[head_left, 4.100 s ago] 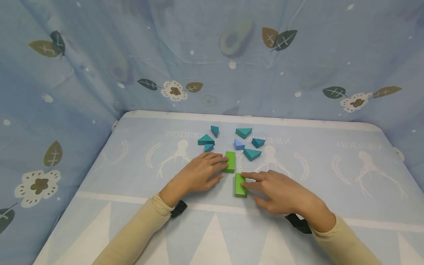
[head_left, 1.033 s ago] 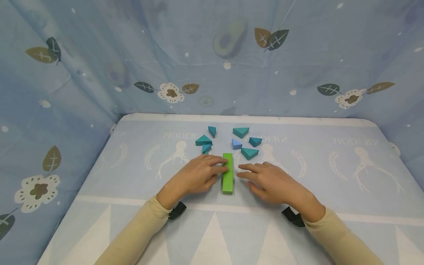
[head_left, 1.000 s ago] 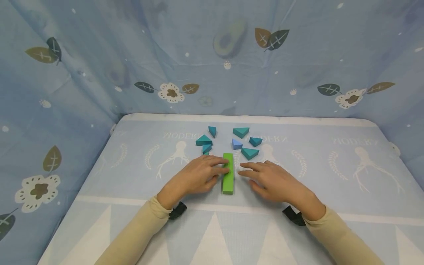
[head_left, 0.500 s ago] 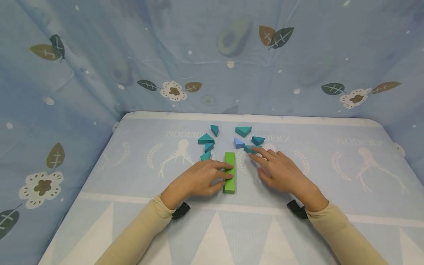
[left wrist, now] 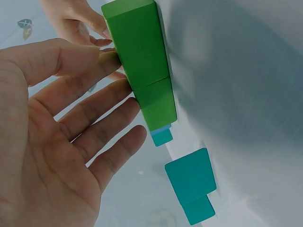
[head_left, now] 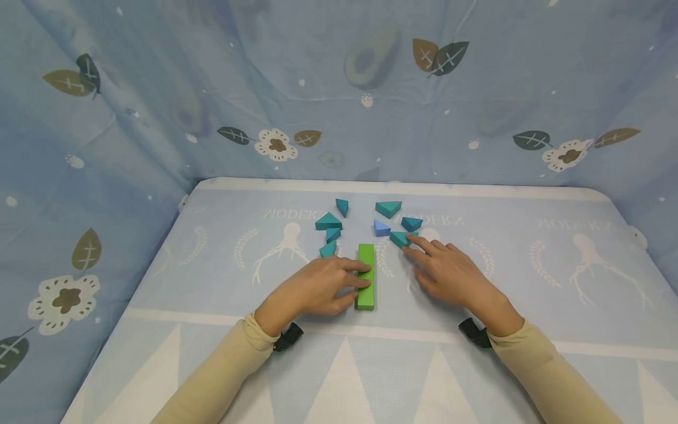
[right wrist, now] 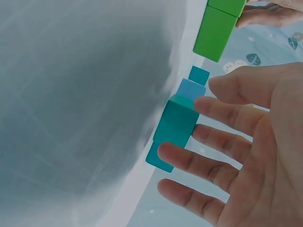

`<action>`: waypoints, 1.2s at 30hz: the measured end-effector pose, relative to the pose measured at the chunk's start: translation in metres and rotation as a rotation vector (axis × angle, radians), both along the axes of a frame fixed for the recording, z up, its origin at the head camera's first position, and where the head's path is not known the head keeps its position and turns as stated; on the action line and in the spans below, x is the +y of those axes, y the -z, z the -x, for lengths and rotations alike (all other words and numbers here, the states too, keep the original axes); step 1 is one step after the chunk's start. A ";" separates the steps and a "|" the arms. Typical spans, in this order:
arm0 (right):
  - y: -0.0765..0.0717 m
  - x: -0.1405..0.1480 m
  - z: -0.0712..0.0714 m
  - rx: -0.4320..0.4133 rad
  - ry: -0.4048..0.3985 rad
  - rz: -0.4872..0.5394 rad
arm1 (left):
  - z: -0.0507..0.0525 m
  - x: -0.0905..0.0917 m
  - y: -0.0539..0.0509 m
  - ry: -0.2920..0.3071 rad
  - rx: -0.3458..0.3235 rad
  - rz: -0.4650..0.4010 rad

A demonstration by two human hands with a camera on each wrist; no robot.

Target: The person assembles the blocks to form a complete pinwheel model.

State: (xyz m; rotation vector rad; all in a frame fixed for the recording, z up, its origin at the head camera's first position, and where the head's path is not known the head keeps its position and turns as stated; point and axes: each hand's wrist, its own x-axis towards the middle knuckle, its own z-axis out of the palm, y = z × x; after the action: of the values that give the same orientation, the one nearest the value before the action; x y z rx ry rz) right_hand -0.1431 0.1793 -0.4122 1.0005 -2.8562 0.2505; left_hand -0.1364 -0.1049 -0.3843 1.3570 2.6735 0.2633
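Two green rectangular blocks lie end to end on the table, a far one [head_left: 366, 254] and a near one [head_left: 365, 300]. My left hand [head_left: 320, 285] rests its extended fingertips on them near their joint; the left wrist view shows the thumb and fingers fairly straight beside the green block [left wrist: 139, 47]. Further right, my right hand [head_left: 450, 274] has its fingertips at a teal triangular block [head_left: 399, 238], partly covering it. In the right wrist view its fingers are extended, and some seem to touch the teal block [right wrist: 175, 123] without curling round it.
Left of centre lie several teal and blue triangular blocks, one teal block [head_left: 328, 249] close to my left hand. A light blue block [head_left: 381, 228], a dark teal block [head_left: 411, 224] and a teal triangle [head_left: 389, 208] lie beyond my right hand. Patterned cloth [head_left: 339, 88] hangs behind the table.
The near green block has moved left into line with the far one. My right hand has left it and moved forward to the teal triangular block. My left hand stays at the green blocks.
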 end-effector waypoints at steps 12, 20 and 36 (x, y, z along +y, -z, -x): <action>0.002 -0.007 0.003 0.116 -0.003 0.038 | -0.001 0.003 0.001 0.015 0.040 -0.035; -0.008 -0.018 0.013 0.078 0.008 0.037 | -0.001 0.003 0.004 0.011 0.024 -0.018; -0.010 -0.054 0.046 -0.074 0.072 -0.005 | 0.001 0.003 0.007 0.011 0.034 -0.030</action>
State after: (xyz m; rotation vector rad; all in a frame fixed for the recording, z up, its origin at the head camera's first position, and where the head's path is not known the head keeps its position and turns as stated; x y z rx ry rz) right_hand -0.1888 0.1252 -0.4020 0.9061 -2.9537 0.2804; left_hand -0.1376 -0.1019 -0.3914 1.3971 2.6996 0.2833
